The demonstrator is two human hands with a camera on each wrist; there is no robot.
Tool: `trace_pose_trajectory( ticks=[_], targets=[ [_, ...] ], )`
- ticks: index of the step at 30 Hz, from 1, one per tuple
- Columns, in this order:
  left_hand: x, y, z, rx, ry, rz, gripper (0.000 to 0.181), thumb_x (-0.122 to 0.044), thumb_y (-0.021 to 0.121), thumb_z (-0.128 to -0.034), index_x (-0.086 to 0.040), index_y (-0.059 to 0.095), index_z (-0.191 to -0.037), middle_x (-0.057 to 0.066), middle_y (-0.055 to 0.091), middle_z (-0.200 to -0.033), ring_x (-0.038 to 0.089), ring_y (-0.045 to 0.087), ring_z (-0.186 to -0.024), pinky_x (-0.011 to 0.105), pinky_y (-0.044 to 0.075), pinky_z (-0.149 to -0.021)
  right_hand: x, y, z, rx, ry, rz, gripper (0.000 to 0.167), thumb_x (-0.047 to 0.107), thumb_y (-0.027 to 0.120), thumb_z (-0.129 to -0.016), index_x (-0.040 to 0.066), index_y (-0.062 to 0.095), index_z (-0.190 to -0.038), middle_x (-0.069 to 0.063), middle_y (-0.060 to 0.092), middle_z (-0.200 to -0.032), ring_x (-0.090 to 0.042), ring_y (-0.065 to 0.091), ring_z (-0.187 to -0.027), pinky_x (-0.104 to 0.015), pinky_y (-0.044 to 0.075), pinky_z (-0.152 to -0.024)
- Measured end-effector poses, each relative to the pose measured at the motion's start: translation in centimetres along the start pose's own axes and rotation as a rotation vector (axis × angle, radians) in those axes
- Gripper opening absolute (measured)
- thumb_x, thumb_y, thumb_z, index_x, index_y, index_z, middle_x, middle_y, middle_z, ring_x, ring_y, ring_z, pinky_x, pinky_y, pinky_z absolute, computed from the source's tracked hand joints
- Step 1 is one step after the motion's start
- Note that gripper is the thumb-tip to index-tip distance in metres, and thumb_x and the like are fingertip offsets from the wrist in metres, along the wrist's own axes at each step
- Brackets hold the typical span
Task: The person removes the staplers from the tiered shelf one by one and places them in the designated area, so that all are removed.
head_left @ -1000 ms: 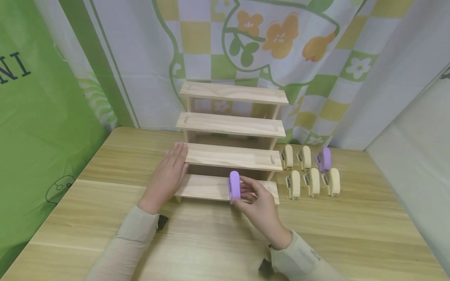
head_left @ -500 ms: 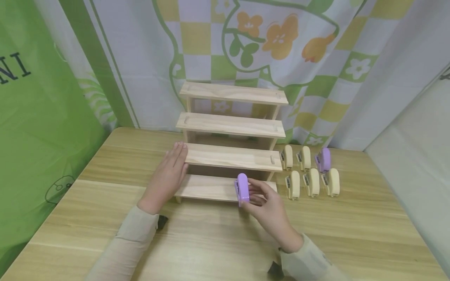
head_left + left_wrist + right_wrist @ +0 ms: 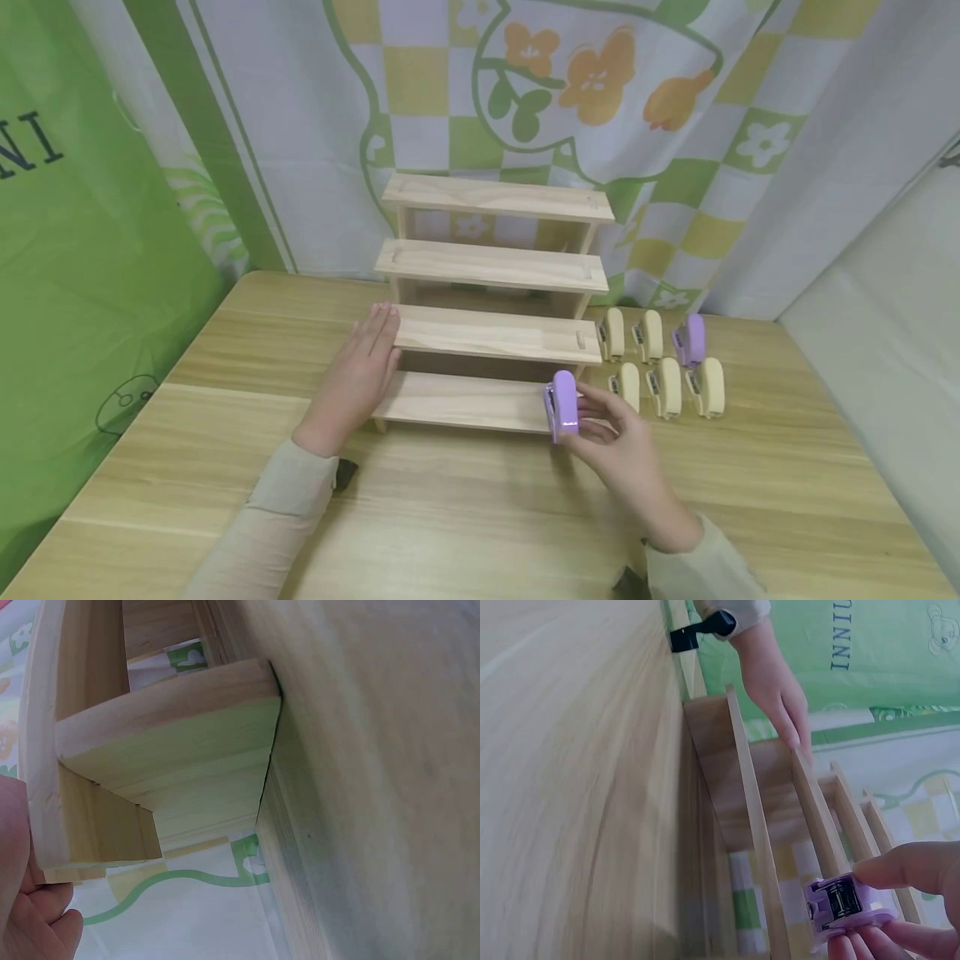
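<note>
In the head view my right hand point(image 3: 626, 450) pinches a purple mini stapler point(image 3: 561, 407) upright between thumb and fingers, at the right end of the lowest step of a wooden stepped rack point(image 3: 495, 333). I cannot tell whether the stapler touches that step. In the right wrist view the stapler's point(image 3: 840, 901) black and metal parts face the camera. My left hand point(image 3: 352, 375) rests against the left end of the second step from the bottom, fingers straight and close together. In the left wrist view, part of that left hand point(image 3: 37, 922) shows beside the board's end.
Two rows of mini staplers stand right of the rack: several beige ones point(image 3: 667, 390) and one purple stapler point(image 3: 691, 340). The wooden table point(image 3: 465, 525) reaches back to a patterned curtain point(image 3: 420, 83). A green cloth point(image 3: 82, 208) hangs on the left.
My right hand has moved right with the purple stapler, from the middle of the lowest step to its right end. My left hand has stayed in place.
</note>
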State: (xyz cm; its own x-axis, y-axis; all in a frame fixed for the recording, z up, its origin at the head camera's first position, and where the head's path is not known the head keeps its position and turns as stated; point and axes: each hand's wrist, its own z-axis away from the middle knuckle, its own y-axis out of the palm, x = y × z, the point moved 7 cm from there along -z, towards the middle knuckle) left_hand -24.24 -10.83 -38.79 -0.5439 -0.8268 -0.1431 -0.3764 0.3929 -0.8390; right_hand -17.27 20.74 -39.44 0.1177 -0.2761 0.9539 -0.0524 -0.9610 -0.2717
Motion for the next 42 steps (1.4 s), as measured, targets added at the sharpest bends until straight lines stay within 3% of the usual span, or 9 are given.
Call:
trace_pose_trajectory(
  ticks=[4,8,22,29,34,37,42],
  targets=[
    [0.0,0.0,0.0,0.006,-0.005,-0.001,0.056,-0.014,0.054,-0.1046,0.011,0.035,-0.151,0.030,0.033,-0.157,0.041,0.030,-0.148,0.057,0.032,-0.119,-0.1,-1.6,0.3,-0.007,0.021,0.018,0.068,-0.017,0.077,-0.074,-0.009,0.053,-0.137,-0.028,0.060,-0.127,-0.006,0.062,-0.105,-0.017,0.054,-0.096],
    [0.0,0.0,0.0,0.013,-0.010,-0.003,0.056,-0.014,0.054,-0.1048,0.011,0.035,-0.151,0.030,0.033,-0.156,0.041,0.029,-0.148,0.057,0.032,-0.119,-0.4,-3.2,0.6,-0.030,0.044,0.047,0.068,-0.015,0.077,-0.077,-0.009,0.051,-0.139,-0.028,0.058,-0.129,0.002,0.060,-0.103,-0.014,0.052,-0.095],
    [0.1,0.1,0.1,0.005,-0.010,-0.002,0.056,-0.015,0.053,-0.1052,0.011,0.035,-0.151,0.030,0.034,-0.156,0.040,0.029,-0.149,0.053,0.026,-0.122,-2.0,-9.3,1.4,-0.116,0.091,0.227,0.068,-0.001,0.080,-0.083,-0.006,0.048,-0.143,-0.023,0.060,-0.129,0.011,0.057,-0.101,-0.011,0.052,-0.090],
    [0.0,0.0,0.0,0.011,-0.008,-0.002,0.055,-0.014,0.053,-0.1051,0.011,0.035,-0.151,0.030,0.034,-0.156,0.041,0.030,-0.148,0.053,0.027,-0.122,-4.0,-12.0,1.6,-0.104,0.158,0.296,0.072,0.008,0.082,-0.085,-0.003,0.046,-0.146,-0.024,0.060,-0.131,0.015,0.057,-0.097,-0.010,0.055,-0.084],
    [0.0,0.0,0.0,0.019,-0.011,-0.003,0.055,-0.015,0.052,-0.1055,0.011,0.035,-0.151,0.029,0.033,-0.157,0.040,0.028,-0.149,0.052,0.026,-0.123,-4.9,-13.6,1.9,-0.105,0.181,0.366,0.073,0.011,0.083,-0.084,-0.004,0.047,-0.145,-0.003,0.067,-0.120,0.017,0.055,-0.095,-0.008,0.054,-0.081],
    [0.0,0.1,0.1,0.020,-0.015,-0.001,0.055,-0.015,0.052,-0.1056,0.010,0.035,-0.151,0.029,0.033,-0.157,0.040,0.028,-0.149,0.052,0.025,-0.123,-5.1,-14.2,2.0,-0.102,0.175,0.397,0.071,0.011,0.083,-0.084,-0.005,0.048,-0.144,-0.003,0.068,-0.118,0.018,0.054,-0.094,-0.007,0.054,-0.079],
    [0.1,0.0,0.1,0.019,-0.017,0.003,0.055,-0.015,0.052,-0.1059,0.010,0.034,-0.152,0.029,0.033,-0.157,0.040,0.028,-0.150,0.051,0.024,-0.123,-5.8,-15.2,2.2,-0.088,0.217,0.465,0.073,0.017,0.083,-0.085,-0.003,0.048,-0.145,-0.018,0.068,-0.125,0.019,0.052,-0.090,-0.008,0.052,-0.073]
  ],
)
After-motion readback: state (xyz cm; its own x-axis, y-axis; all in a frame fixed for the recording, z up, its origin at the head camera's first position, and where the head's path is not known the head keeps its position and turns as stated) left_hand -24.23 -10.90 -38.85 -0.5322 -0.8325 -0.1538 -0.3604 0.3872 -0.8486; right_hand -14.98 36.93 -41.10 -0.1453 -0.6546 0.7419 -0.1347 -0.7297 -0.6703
